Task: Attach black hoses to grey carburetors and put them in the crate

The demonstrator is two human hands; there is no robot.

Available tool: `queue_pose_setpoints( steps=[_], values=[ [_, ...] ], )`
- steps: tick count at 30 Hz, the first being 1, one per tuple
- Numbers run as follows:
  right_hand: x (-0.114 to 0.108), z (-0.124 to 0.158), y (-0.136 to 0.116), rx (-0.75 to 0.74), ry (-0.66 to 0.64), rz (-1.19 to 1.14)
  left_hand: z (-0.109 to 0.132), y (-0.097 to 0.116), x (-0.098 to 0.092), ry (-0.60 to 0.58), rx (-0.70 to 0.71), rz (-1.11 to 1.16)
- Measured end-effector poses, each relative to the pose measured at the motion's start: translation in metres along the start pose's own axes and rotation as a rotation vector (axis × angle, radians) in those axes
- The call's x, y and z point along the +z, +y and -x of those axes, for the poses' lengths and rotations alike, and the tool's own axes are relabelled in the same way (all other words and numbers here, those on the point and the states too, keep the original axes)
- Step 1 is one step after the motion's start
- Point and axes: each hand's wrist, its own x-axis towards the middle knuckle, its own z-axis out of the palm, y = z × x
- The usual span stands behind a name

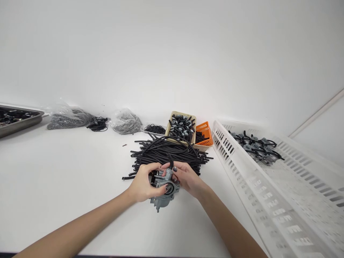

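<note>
Carburettor (162, 202) is clasped in the left hand (143, 182), on the near side of the black hoses (158, 152), its short tube (171, 163) rising at the far end, where the right hand (189, 181) crowds in from the right, whether pinching I cannot tell.

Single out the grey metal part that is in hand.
It is the grey metal part gripped by the left hand, with the right hand at its black tube; similar parts lie in the white slotted crate.
</note>
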Motion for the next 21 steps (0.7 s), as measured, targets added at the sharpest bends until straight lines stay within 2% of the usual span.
queue_pose_setpoints(
  steps=[5,12,17,21],
  values=[
    [-0.0014,0.0017,-0.0038,0.031,0.012,-0.105,-0.0016,0.0035,-0.0027,-0.018,0.018,0.068],
    [0.0026,-0.0010,0.0029,-0.043,0.046,0.045,-0.0017,0.0022,-0.0002,-0.009,-0.022,0.015],
    [-0.0003,-0.0007,0.0030,0.005,0.001,-0.017,-0.0015,0.0035,-0.0017,-0.011,-0.031,0.038],
    [-0.0024,-0.0015,0.0060,-0.038,0.017,0.027,-0.0015,0.0052,-0.0026,-0.019,-0.022,0.044]
  ],
)
